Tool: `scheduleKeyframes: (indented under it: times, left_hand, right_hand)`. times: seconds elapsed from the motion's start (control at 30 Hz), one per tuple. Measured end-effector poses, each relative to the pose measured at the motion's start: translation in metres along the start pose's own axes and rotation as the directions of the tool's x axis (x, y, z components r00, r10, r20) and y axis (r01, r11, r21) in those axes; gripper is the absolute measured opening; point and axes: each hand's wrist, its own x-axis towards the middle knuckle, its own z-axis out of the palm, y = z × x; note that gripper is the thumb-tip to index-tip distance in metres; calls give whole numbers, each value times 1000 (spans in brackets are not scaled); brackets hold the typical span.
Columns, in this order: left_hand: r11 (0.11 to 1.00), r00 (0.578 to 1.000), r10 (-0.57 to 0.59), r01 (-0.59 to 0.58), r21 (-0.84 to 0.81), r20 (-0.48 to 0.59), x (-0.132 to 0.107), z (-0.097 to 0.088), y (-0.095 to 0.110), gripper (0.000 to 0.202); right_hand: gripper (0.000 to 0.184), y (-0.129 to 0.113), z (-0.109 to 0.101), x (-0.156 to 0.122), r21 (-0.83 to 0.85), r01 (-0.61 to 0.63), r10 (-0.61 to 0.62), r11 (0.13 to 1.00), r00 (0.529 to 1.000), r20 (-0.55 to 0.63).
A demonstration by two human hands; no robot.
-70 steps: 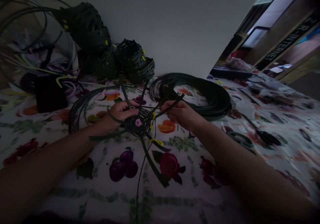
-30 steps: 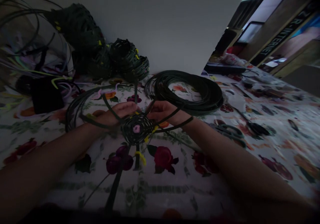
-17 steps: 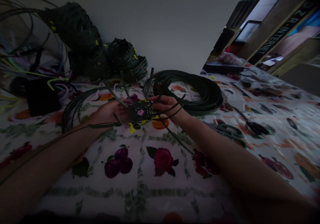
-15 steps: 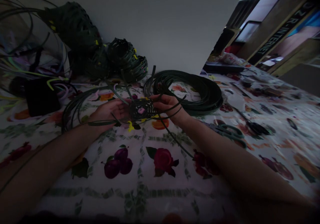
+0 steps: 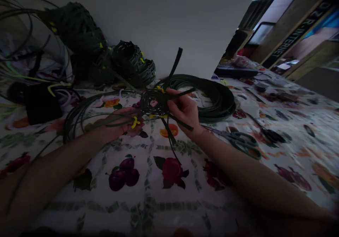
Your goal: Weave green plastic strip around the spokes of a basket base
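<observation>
In front of me a small round woven basket base (image 5: 148, 105) of dark green plastic strips is held above the table. Loose strip ends stick out around it, with yellow ties at its edge and a pinkish centre. My right hand (image 5: 186, 110) pinches its right edge between thumb and fingers. Turned palm up, my left hand (image 5: 124, 122) holds it at the left, with thin strips crossing the palm. A yellow tie (image 5: 135, 122) lies over those left fingers, whose tips are dim and partly hidden.
A thick coil of dark green strip (image 5: 219, 101) lies behind my right hand. Scissors (image 5: 245, 143) rest right of it. Finished-looking woven baskets (image 5: 75, 28) stand at the back left, near a black box-like object (image 5: 42, 102). A fruit-patterned tablecloth (image 5: 106, 215) covers the table.
The woven base has turned and tilted, with one strip end now pointing up. My right hand has shifted its hold along the right edge; my left hand has moved slightly lower.
</observation>
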Motion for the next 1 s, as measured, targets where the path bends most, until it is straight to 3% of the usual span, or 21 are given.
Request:
scheduleKeyframes:
  times: [0.13, 0.23, 0.43, 0.57, 0.67, 0.8, 0.9, 1.0]
  left_hand:
    - [993, 986, -121, 122, 0, 112, -4, 5, -6, 25]
    - [993, 979, -99, 86, 78, 178, -8, 9, -10, 25]
    - [999, 999, -43, 43, -6, -31, -7, 18, -7, 29]
    - [1000, 987, 14, -16, -9, -162, -2, 18, 1, 23]
    - [997, 979, 73, -79, -21, -192, -1, 15, 10, 17]
    - [995, 973, 98, -94, 26, -208, -2, 9, 22, 12]
    - [994, 977, 107, -99, 51, -186, -3, 5, 28, 12]
    - [987, 994, 55, -39, 154, -100, -4, 1, 30, 17]
  right_hand:
    - [47, -5, 1, -3, -56, 22, -24, 998, 999, -35]
    - [48, -10, 1, -5, -86, 40, -42, 995, 999, -15]
    - [58, -10, 9, -14, -80, 90, -94, 993, 995, -41]
    - [69, 1, 16, -18, 14, 70, -71, 997, 995, 64]
    - [62, 10, 19, -18, 125, 52, -75, 991, 980, 183]
    - [47, 16, 15, -13, 236, -10, -52, 972, 966, 253]
    - [40, 16, 11, -5, 321, -146, 80, 936, 974, 211]
    - [35, 14, 8, 3, 431, -321, 233, 843, 941, 246]
